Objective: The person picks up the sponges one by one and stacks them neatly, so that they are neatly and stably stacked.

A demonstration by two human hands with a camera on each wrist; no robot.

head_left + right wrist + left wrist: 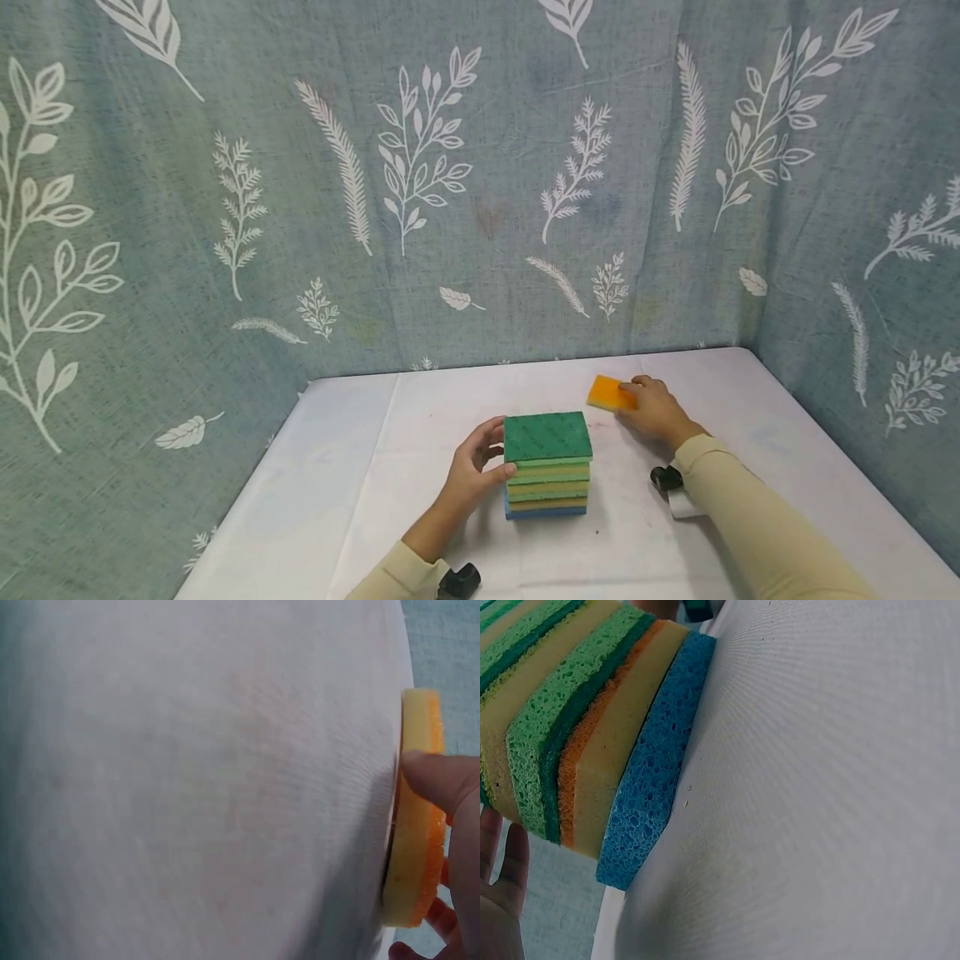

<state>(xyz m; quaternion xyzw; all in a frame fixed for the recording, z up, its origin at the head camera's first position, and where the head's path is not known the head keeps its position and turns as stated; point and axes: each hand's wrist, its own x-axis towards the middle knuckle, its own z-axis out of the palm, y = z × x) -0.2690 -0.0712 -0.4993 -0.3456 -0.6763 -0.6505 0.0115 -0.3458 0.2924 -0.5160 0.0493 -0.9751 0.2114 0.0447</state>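
Observation:
A stack of sponges (547,467) stands on the white table, with a dark green scouring face on top and a blue sponge (656,761) at the bottom. Green, beige and orange layers show between them. My left hand (476,462) holds the stack at its left side, thumb on the front edge and fingers towards the back. Behind and to the right of the stack lies an orange-and-yellow sponge (606,393). My right hand (656,408) grips it, with the thumb on its yellow side in the right wrist view; the other fingers are partly hidden behind it.
White cloth covers the table (360,500). A blue-grey curtain (450,208) with white leaf prints hangs behind and at both sides. Black wrist devices (459,581) sit at both cuffs.

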